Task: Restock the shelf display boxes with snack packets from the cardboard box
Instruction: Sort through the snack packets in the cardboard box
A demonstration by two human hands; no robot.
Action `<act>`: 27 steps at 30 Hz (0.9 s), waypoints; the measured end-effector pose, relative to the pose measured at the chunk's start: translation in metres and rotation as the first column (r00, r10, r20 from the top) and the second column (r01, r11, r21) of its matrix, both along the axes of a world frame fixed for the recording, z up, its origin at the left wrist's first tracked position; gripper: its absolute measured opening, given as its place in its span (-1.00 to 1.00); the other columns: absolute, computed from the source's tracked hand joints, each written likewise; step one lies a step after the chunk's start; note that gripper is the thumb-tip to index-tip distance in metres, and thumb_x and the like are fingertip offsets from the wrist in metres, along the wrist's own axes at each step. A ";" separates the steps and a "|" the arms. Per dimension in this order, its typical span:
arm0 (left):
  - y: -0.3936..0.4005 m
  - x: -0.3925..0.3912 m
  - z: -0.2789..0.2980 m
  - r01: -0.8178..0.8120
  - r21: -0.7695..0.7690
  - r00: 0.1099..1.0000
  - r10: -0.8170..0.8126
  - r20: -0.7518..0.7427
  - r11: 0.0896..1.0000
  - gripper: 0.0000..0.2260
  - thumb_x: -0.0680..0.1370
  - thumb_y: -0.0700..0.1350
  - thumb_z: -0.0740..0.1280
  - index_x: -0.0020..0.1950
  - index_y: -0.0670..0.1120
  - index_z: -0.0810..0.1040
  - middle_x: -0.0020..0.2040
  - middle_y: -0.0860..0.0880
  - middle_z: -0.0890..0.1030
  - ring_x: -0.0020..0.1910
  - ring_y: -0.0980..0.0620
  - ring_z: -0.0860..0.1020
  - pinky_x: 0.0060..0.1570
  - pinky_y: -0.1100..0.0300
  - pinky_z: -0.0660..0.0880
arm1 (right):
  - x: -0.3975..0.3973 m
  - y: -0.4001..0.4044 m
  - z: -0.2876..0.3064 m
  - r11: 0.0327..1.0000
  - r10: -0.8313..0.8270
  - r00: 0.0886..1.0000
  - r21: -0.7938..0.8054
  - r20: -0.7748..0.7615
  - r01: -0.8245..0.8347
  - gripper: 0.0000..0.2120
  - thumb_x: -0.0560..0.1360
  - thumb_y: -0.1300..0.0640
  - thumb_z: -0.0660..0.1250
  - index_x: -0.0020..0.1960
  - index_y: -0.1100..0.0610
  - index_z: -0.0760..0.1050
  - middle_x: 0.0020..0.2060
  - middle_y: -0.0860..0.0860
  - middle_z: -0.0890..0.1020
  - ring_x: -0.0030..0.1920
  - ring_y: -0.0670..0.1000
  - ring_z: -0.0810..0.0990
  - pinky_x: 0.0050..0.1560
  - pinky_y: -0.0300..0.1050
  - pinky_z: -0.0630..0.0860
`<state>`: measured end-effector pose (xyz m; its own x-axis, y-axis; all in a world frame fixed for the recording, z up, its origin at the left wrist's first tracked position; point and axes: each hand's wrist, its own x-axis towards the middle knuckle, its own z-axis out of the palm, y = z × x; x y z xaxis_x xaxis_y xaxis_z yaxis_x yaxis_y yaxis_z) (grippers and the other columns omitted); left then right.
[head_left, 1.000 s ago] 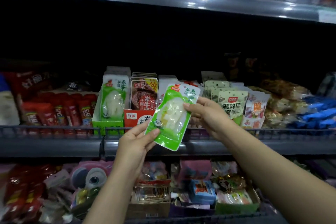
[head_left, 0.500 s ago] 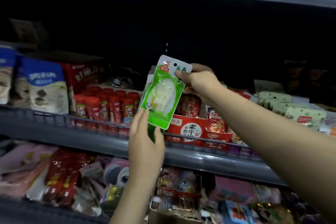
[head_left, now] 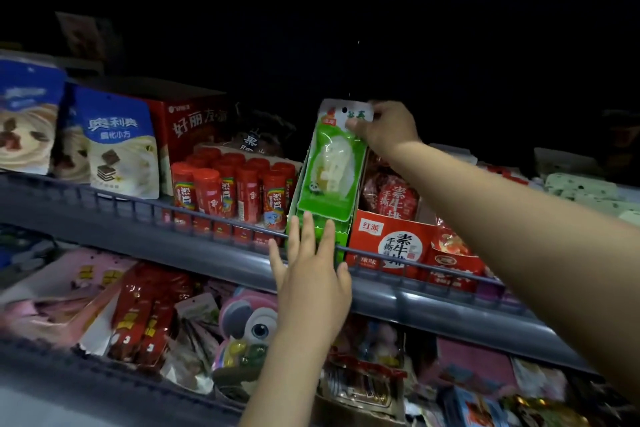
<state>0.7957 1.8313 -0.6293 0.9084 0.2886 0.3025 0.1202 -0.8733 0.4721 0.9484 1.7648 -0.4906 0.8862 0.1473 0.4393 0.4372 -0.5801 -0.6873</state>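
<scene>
- Right hand (head_left: pixel 388 128) pinches the top corner of a green snack packet (head_left: pixel 332 166), which stands upright in the green display box (head_left: pixel 311 229) on the shelf.
- Left hand (head_left: pixel 311 274) has straight, spread fingers against the box front at the shelf rail (head_left: pixel 138 208).
- Red candy tubes (head_left: pixel 235 187) stand just left of the box; a red display box (head_left: pixel 391 243) sits just right.
</scene>
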 end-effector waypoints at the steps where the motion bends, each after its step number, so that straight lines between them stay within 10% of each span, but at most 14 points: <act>1: 0.000 0.000 -0.001 0.006 0.013 1.000 -0.006 -0.006 1.000 -0.42 0.63 0.03 0.08 0.54 0.09 -0.19 0.48 0.03 -0.37 0.44 0.06 -0.43 0.35 -0.04 -0.42 | 0.002 -0.001 -0.001 1.000 -0.008 1.000 -0.020 0.015 0.008 -0.69 0.47 0.04 0.40 0.13 0.19 0.56 0.06 0.06 0.63 0.06 0.05 0.59 0.05 -0.16 0.47; 27: -0.004 -0.004 -0.002 0.036 -0.125 0.992 -0.021 0.121 0.991 -0.51 0.62 0.00 0.09 0.54 0.07 0.04 0.56 0.03 -0.11 0.52 0.09 -0.22 0.45 0.03 -0.26 | -0.024 -0.019 -0.044 0.985 -0.015 0.999 -0.171 0.052 0.024 -0.63 0.46 0.05 0.41 0.25 0.03 0.50 0.14 0.03 0.56 0.11 0.03 0.53 -0.03 -0.23 0.40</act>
<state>0.7921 1.8273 -0.6310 0.8764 0.3061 0.3717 0.0323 -0.8076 0.5889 0.9243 1.7454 -0.5345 0.8668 0.2074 0.4536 0.4566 -0.6959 -0.5543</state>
